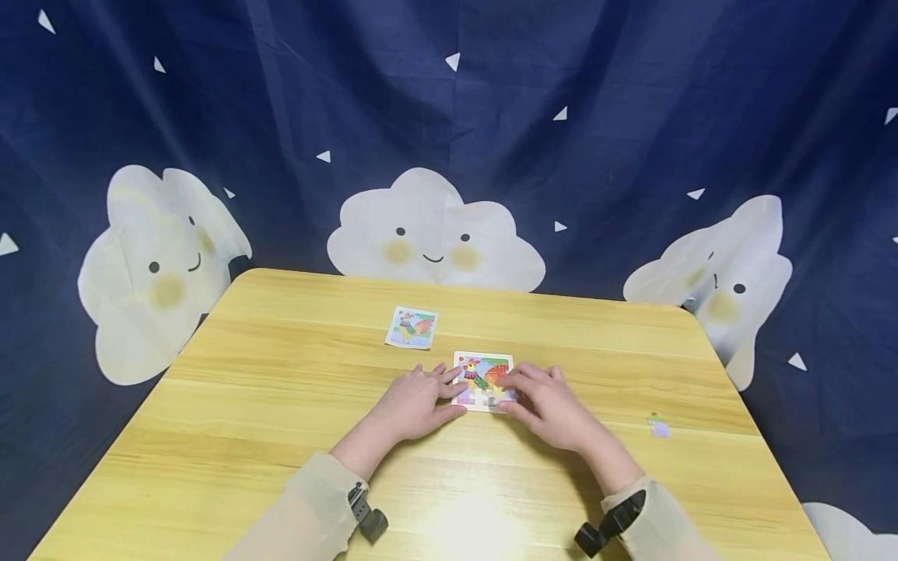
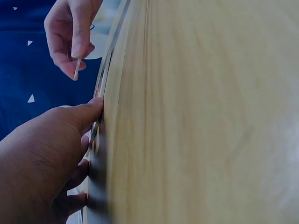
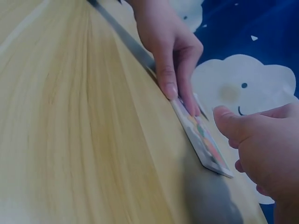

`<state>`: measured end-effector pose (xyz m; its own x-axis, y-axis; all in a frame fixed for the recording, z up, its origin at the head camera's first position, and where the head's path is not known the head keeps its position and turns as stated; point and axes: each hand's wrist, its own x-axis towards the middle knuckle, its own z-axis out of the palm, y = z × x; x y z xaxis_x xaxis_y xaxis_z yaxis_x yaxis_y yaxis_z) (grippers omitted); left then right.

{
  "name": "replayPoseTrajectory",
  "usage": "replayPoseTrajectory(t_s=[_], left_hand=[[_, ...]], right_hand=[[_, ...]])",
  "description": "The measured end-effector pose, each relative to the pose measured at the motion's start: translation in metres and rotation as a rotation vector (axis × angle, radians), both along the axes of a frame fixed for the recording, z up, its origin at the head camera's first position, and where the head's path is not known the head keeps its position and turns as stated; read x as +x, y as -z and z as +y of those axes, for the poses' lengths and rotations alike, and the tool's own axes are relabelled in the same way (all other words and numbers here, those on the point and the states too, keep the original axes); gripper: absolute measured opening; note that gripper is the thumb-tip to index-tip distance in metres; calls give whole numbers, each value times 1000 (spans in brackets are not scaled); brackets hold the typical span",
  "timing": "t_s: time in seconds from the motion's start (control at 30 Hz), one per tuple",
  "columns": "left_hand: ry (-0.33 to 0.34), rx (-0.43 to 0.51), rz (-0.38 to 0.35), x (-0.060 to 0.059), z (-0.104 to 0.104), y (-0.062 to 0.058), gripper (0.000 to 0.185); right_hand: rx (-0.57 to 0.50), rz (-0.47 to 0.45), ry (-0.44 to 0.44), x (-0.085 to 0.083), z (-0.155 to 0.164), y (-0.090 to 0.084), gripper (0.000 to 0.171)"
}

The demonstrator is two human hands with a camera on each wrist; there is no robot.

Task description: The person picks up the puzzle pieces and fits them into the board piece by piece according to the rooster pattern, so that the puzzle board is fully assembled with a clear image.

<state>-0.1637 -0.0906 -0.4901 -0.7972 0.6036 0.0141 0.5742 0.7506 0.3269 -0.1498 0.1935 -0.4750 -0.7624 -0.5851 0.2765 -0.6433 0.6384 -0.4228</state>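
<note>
A square jigsaw puzzle (image 1: 475,379) with a colourful rooster picture lies in a white-bordered tray (image 1: 484,356) on the table. Along the tray's left side, my left hand (image 1: 419,401) rests with fingers extended, its fingertips touching the border. Over the puzzle's right part, my right hand (image 1: 550,407) pinches a thin puzzle piece (image 2: 77,69) between thumb and fingers. In the left wrist view, that piece is held edge-on above the tray, so its picture is hidden. White patches show in the lower part of the puzzle; the right fingers cover some of its right side.
A small card (image 1: 411,327) with the same rooster picture lies behind the tray, to the left. Farther right on the wooden table (image 1: 281,389) is a loose green and purple puzzle piece (image 1: 659,426). A dark blue curtain (image 1: 393,93) with clouds hangs behind the table.
</note>
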Motion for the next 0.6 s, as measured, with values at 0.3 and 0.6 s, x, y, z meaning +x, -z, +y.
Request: replayPoseTrajectory(t_s=[0.3, 0.6], left_hand=[[-4, -6, 7, 0, 0, 1, 53], [2, -7, 16, 0, -1, 1, 54]], right_hand=[[75, 11, -2, -6, -20, 8, 33], [135, 29, -1, -12, -27, 15, 35]])
